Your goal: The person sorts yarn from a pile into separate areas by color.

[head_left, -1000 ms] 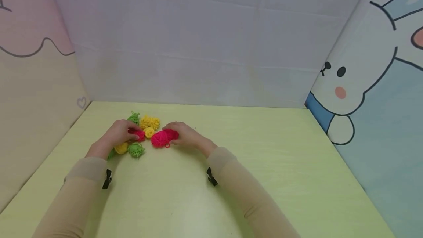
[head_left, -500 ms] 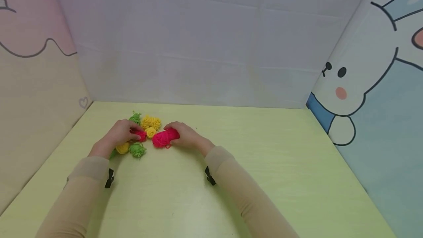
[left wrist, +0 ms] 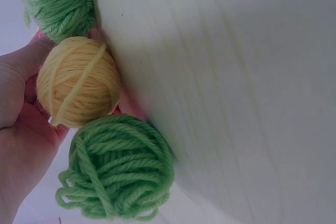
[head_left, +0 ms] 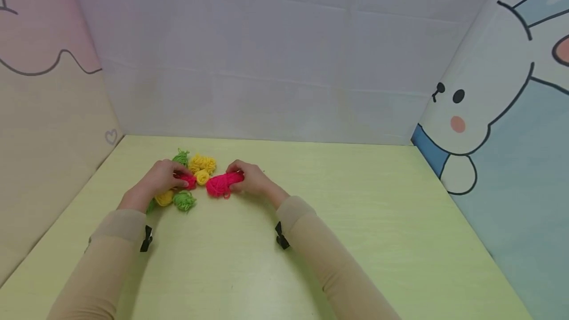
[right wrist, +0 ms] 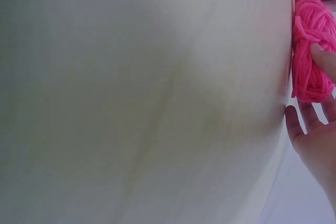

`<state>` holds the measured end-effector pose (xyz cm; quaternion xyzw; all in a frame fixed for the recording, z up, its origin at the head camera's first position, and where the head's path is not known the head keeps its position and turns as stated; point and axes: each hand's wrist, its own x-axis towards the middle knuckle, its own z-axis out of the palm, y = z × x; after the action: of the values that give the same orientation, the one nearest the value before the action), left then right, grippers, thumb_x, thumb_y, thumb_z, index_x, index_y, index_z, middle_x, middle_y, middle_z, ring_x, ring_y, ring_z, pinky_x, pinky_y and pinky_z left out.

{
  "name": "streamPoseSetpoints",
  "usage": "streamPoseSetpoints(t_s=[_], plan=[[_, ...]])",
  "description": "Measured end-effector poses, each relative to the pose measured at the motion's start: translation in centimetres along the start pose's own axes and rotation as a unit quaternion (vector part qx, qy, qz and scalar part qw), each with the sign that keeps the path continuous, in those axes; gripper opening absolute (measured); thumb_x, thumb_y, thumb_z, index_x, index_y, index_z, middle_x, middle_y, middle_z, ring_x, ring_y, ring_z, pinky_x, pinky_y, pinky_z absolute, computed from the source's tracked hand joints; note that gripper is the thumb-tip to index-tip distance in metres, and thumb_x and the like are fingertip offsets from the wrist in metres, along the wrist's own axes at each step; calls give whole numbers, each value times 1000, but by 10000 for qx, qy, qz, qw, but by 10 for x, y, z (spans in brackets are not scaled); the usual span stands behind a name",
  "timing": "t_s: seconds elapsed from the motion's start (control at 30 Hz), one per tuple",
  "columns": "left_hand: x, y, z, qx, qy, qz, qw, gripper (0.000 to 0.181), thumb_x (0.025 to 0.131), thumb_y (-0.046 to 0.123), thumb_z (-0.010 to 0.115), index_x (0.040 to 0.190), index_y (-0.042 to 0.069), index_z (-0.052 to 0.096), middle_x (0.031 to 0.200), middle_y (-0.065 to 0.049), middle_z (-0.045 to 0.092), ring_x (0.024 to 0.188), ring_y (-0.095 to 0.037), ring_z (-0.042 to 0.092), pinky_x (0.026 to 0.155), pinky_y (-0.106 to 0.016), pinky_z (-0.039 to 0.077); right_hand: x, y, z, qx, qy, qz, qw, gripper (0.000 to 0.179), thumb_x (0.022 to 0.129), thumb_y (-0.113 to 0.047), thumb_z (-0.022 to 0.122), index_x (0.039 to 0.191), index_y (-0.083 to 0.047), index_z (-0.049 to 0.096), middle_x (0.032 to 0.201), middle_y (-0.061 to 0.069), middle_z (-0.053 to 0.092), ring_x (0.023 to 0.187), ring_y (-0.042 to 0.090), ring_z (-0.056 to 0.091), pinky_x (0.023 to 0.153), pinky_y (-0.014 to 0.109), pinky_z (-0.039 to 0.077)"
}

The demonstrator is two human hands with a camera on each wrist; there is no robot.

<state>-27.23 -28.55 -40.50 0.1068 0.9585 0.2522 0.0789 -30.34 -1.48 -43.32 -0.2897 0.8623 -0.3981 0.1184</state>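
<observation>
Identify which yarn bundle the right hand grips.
The oblong pink yarn skein, furthest right of the bundles in the head view; the left hand partly covers the other visible pink yarn bundle.

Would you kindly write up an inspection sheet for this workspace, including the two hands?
Surface: pale green table with faint grain; the yarn sits toward its far left.
Job's things: right pink bundle; left pink bundle, partly hidden, with green balls and yellow balls around it.
Clutter: nothing seen.
Hands: left hand holds the left pink bundle; right hand grips the right one.
Cables: nothing seen; black tabs show beside both sleeves.
Surroundings: pale back wall; rabbit drawing on the right.
</observation>
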Motion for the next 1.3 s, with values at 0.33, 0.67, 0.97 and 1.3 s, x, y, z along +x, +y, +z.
streamPoseSetpoints(t_s=[0.33,0.67,0.97,1.3], plan=[[3,-2,-1,61,40,53,10000,25,83,15,72,106,5,71,108,-19,63,96,-32,55,84,-47,48,-6,-1,-15,667,236,7,9975,35,82,-13,73,113,-14,58,112,1,61,102,15,56,82,20,49],[2,0,-2,147,42,53,9999,25,83,14,72,106,3,70,107,-20,64,95,-32,55,84,-47,48,-18,-1,-44,868,663,29,9940,37,83,-17,73,116,-13,57,113,2,60,104,18,56,77,23,53],[4,-2,0,83,56,97,9999,25,83,13,73,105,2,70,106,-21,64,93,-31,56,80,-44,49,-34,0,-75,1023,1047,108,9892,36,82,-14,73,115,-11,57,112,4,60,103,20,57,76,26,55],[6,-3,2,159,49,146,9998,24,83,12,72,105,3,70,106,-20,64,93,-31,56,81,-44,48,-64,4,-111,1261,1375,134,9824,40,82,-14,74,117,-9,55,112,8,59,102,22,56,79,31,55]])
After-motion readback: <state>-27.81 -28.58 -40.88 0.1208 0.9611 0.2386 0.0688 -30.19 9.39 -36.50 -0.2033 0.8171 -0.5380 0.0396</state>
